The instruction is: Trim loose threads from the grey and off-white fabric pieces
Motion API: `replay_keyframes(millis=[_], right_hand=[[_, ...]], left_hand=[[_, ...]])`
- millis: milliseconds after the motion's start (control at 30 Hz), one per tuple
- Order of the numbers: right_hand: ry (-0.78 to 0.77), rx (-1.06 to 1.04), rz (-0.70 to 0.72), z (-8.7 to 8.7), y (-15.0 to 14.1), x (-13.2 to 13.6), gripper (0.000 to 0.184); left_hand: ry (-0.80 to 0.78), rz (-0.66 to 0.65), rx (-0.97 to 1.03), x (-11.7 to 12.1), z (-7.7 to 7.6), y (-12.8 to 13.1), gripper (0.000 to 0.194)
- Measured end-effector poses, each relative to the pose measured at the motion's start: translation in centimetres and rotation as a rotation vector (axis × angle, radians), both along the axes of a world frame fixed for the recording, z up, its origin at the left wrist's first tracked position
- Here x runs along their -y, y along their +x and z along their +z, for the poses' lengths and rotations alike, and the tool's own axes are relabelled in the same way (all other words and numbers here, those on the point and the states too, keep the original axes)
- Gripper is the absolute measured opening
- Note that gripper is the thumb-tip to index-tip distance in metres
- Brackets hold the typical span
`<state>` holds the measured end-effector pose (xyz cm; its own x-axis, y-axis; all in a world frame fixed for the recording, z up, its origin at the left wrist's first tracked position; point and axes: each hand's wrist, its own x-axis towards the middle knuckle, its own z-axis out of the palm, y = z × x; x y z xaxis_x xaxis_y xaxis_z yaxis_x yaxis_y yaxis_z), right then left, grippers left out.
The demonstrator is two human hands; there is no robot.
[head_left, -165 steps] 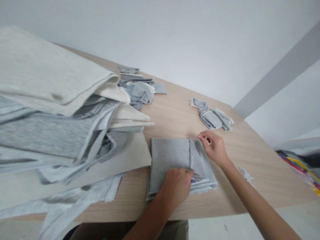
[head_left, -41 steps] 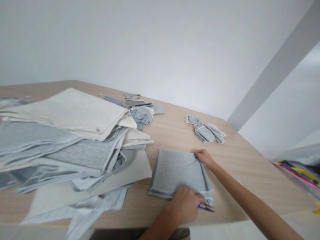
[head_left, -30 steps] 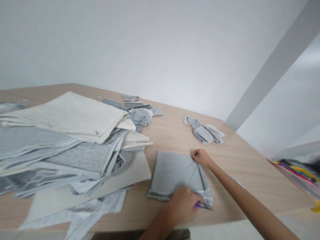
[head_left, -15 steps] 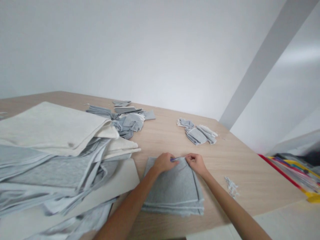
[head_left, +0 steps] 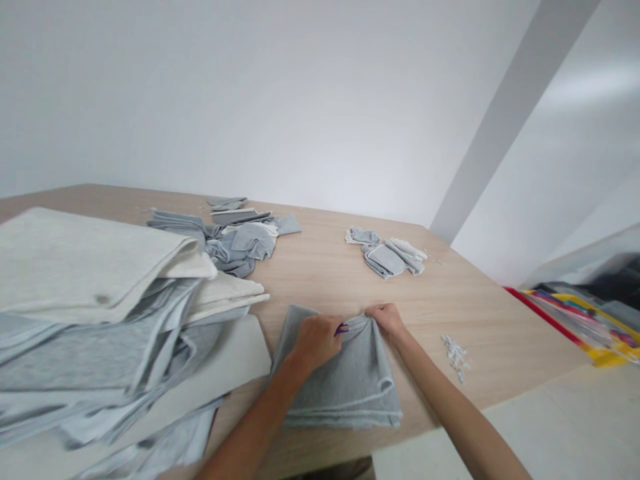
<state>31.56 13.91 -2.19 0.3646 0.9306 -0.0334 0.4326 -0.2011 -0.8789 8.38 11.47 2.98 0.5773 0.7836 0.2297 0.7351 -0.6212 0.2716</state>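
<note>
A stack of grey fabric pieces [head_left: 345, 387] lies on the table in front of me. My right hand [head_left: 386, 317] is closed on the far edge of the top piece, pinching it up into folds. My left hand [head_left: 316, 339] is wrapped around a small purple tool [head_left: 342, 329], mostly hidden in the fingers and too small to name surely. That hand is over the stack's far left part, beside the lifted edge. The fabric's right side hangs in a curl below my right hand.
Large grey and cream fabric pieces are heaped at the left [head_left: 90, 267]. Crumpled grey fabric [head_left: 245, 243] and a smaller fabric pile [head_left: 387, 257] lie farther back. Scraps of thread [head_left: 455, 357] lie at the right, near the table edge. Beyond is a red and yellow bin [head_left: 600, 357].
My right hand has pulled the top piece's far edge up into folds, and its right side now curls. My left hand has drawn slightly left with the purple tool. The view has shifted slightly.
</note>
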Motion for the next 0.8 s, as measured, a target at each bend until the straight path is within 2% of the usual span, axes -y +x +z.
replay_keyframes(millis=[100,200,333,400,500,567,667,733,800], right_hand=[[-0.095,-0.058,0.033,-0.3,-0.2,0.8,0.031],[-0.078,-0.075,0.086,0.1,-0.4,1.9,0.022],[0.063,-0.050,0.151,1.3,-0.1,3.7,0.014],[0.157,-0.039,0.134,2.2,0.1,4.5,0.011],[0.304,-0.030,0.059,3.8,0.2,5.0,0.030],[0.351,-0.035,0.084,4.7,-0.2,5.0,0.036],[0.301,-0.064,0.243,5.1,-1.4,4.9,0.028],[0.233,-0.091,0.312,4.5,-2.2,4.7,0.021],[0.178,-0.123,0.318,3.5,-2.7,4.7,0.019]], left_hand=[[0.033,-0.017,-0.015,0.7,0.0,-0.2,0.022],[0.070,-0.008,-0.019,0.9,0.0,-0.4,0.021],[0.124,0.023,-0.011,0.4,0.6,-1.2,0.020],[0.145,0.002,-0.014,0.2,0.9,-1.7,0.019],[0.169,-0.052,-0.019,0.0,1.2,-2.1,0.018],[0.189,-0.073,-0.014,-0.1,1.3,-2.2,0.016],[0.232,-0.102,0.004,0.1,1.1,-2.2,0.014],[0.269,-0.127,0.019,0.2,0.9,-2.4,0.013],[0.309,-0.158,0.030,0.4,0.4,-2.6,0.011]])
